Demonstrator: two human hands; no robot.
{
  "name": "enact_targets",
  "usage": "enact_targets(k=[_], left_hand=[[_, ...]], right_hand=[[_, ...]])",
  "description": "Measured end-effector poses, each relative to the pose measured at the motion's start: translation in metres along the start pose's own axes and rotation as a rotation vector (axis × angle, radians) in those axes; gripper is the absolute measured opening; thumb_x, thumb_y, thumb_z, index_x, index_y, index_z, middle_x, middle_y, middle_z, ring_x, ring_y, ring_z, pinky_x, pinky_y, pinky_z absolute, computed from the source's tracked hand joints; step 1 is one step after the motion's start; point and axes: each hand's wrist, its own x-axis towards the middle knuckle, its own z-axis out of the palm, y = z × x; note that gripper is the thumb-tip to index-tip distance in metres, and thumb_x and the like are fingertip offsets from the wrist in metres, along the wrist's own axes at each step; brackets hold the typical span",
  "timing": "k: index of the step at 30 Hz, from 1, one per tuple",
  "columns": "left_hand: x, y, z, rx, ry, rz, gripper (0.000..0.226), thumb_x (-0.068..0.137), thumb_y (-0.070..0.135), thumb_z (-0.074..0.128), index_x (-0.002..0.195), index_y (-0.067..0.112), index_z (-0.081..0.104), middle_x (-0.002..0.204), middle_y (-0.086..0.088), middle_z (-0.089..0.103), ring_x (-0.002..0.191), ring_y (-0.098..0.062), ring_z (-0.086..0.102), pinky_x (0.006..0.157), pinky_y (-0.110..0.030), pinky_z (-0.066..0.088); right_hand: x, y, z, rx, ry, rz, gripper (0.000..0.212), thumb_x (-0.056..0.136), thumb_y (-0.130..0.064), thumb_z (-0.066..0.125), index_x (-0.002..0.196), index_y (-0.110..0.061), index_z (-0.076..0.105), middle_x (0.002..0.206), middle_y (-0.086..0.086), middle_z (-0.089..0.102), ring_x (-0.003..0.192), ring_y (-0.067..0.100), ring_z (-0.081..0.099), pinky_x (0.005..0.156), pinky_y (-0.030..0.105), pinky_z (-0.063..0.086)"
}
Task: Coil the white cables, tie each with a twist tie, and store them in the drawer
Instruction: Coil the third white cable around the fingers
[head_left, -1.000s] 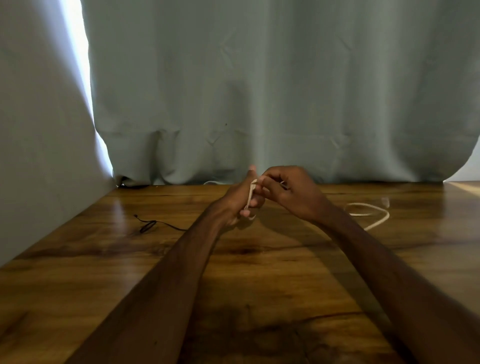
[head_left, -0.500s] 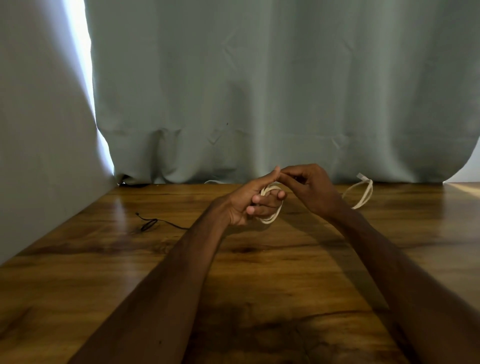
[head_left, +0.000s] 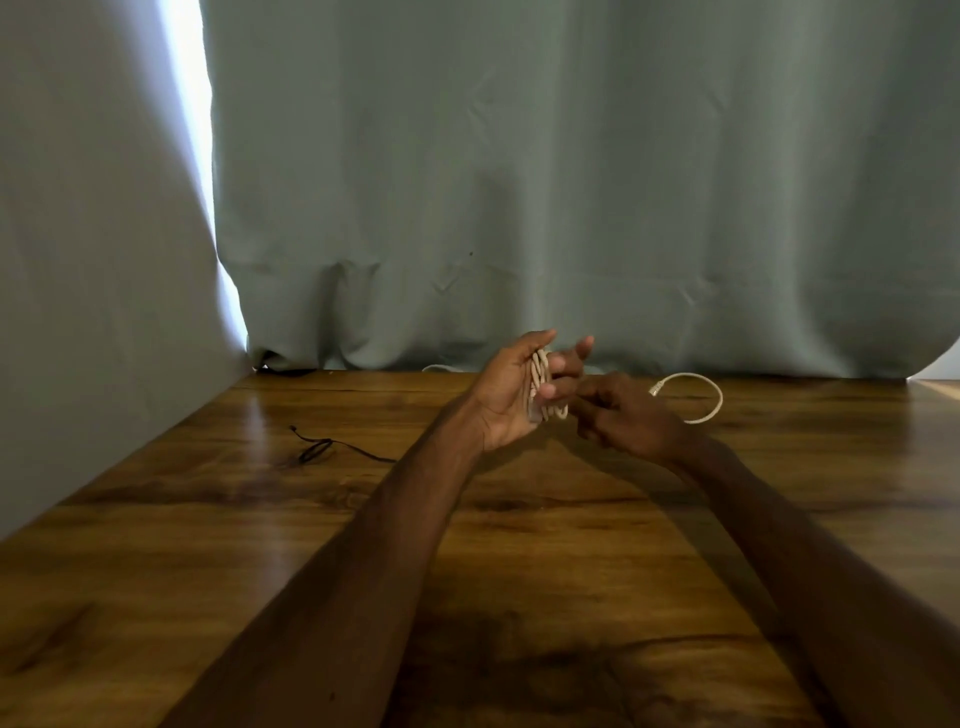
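Observation:
Several turns of a white cable (head_left: 542, 375) are wound around the fingers of my left hand (head_left: 506, 400), which is raised above the wooden table (head_left: 208, 545) with thumb and forefinger pointing up. My right hand (head_left: 628, 421) sits just right of it, fingers curled, pinching the same cable close to the coil. The cable's free end (head_left: 716, 402) arcs out to the right and ends in a clear plug (head_left: 656, 387). A thin black twist tie (head_left: 317, 449) lies on the table to the left. No drawer is in view.
A grey-green curtain (head_left: 519, 208) hangs along the table's far edge, and a pale wall (head_left: 78, 312) borders the left side. A short bit of another white cable (head_left: 440, 368) peeks out at the curtain's base.
More turns of cable now sit on my left fingers. My right hand has dropped lower and to the right, and the free end has grown shorter, curling nearer the hands.

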Motion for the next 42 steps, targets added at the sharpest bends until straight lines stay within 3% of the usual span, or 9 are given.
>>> enact_targets(k=[7, 14, 18, 21, 26, 31, 35, 39, 42], left_hand=[[0.005, 0.003, -0.005, 0.042, 0.127, 0.111, 0.024, 0.104, 0.019, 0.032, 0.104, 0.006, 0.053, 0.082, 0.004, 0.037, 0.045, -0.005, 0.036, 0.044, -0.018, 0.029], [0.008, 0.002, -0.02, 0.006, 0.303, 0.18, 0.017, 0.104, 0.009, 0.035, 0.12, 0.004, 0.037, 0.076, -0.007, 0.07, 0.047, -0.01, 0.053, 0.043, -0.018, 0.043], [0.006, 0.008, -0.026, 0.008, 0.426, 0.308, 0.02, 0.103, 0.001, 0.036, 0.085, 0.009, 0.042, 0.108, -0.019, 0.069, 0.056, -0.015, 0.066, 0.051, -0.019, 0.053], [0.004, 0.01, -0.038, -0.035, 0.441, 0.316, 0.016, 0.104, 0.002, 0.037, 0.09, 0.01, 0.04, 0.107, -0.021, 0.07, 0.07, -0.025, 0.074, 0.061, -0.028, 0.061], [0.004, 0.005, -0.031, 0.135, 0.483, 0.258, 0.01, 0.105, 0.005, 0.034, 0.1, 0.007, 0.043, 0.098, -0.014, 0.075, 0.085, -0.028, 0.075, 0.08, -0.042, 0.063], [-0.001, -0.004, -0.017, 0.989, 0.629, 0.235, 0.033, 0.104, 0.017, 0.044, 0.073, 0.016, 0.053, 0.062, 0.003, 0.058, 0.06, -0.01, 0.057, 0.058, -0.026, 0.044], [-0.003, -0.002, -0.02, 0.924, 0.518, 0.209, 0.038, 0.107, 0.019, 0.036, 0.085, 0.002, 0.062, 0.055, -0.002, 0.06, 0.045, -0.012, 0.058, 0.045, -0.021, 0.045], [-0.001, -0.007, -0.014, 0.808, 0.42, 0.095, 0.049, 0.11, 0.035, 0.029, 0.08, 0.013, 0.061, 0.047, 0.001, 0.044, 0.037, -0.012, 0.045, 0.04, -0.021, 0.035], [0.001, -0.009, -0.008, 0.619, 0.352, 0.014, 0.055, 0.108, 0.056, 0.026, 0.1, 0.013, 0.06, 0.049, 0.0, 0.052, 0.03, -0.008, 0.035, 0.032, -0.016, 0.028]], right_hand=[[0.002, -0.023, 0.014, -0.107, -0.148, 0.037, 0.032, 0.106, -0.024, 0.053, 0.083, -0.018, 0.073, 0.054, 0.001, 0.063, 0.043, 0.007, 0.054, 0.052, 0.023, 0.045], [0.001, -0.041, 0.017, -0.138, -0.178, -0.018, 0.027, 0.104, -0.022, 0.057, 0.088, -0.017, 0.079, 0.049, -0.011, 0.061, 0.042, 0.003, 0.051, 0.051, 0.019, 0.042], [0.0, -0.054, 0.01, -0.207, -0.147, -0.082, 0.024, 0.1, -0.02, 0.064, 0.084, -0.02, 0.082, 0.053, -0.011, 0.065, 0.044, 0.003, 0.048, 0.048, 0.015, 0.033], [0.0, -0.058, 0.005, -0.221, -0.097, -0.103, 0.022, 0.095, -0.018, 0.066, 0.08, -0.023, 0.081, 0.063, 0.006, 0.07, 0.049, 0.013, 0.052, 0.051, 0.027, 0.038], [-0.002, -0.06, 0.001, -0.215, 0.002, -0.128, 0.018, 0.088, -0.006, 0.068, 0.081, -0.016, 0.082, 0.061, -0.01, 0.069, 0.053, 0.004, 0.059, 0.053, 0.022, 0.042], [-0.002, -0.052, -0.003, -0.352, 0.181, -0.262, 0.01, 0.092, -0.019, 0.07, 0.092, -0.015, 0.079, 0.079, -0.005, 0.075, 0.067, 0.008, 0.067, 0.063, 0.035, 0.055], [-0.003, -0.051, -0.005, -0.393, 0.26, -0.346, 0.016, 0.093, -0.027, 0.066, 0.1, -0.019, 0.078, 0.087, -0.006, 0.076, 0.074, 0.01, 0.068, 0.067, 0.042, 0.057], [-0.003, -0.046, -0.009, -0.398, 0.333, -0.376, 0.029, 0.095, -0.037, 0.058, 0.106, -0.021, 0.078, 0.088, -0.001, 0.07, 0.075, 0.013, 0.062, 0.065, 0.041, 0.053], [-0.001, -0.038, -0.011, -0.457, 0.397, -0.389, 0.022, 0.096, -0.02, 0.062, 0.111, -0.017, 0.078, 0.084, 0.005, 0.066, 0.074, 0.017, 0.058, 0.062, 0.04, 0.05]])
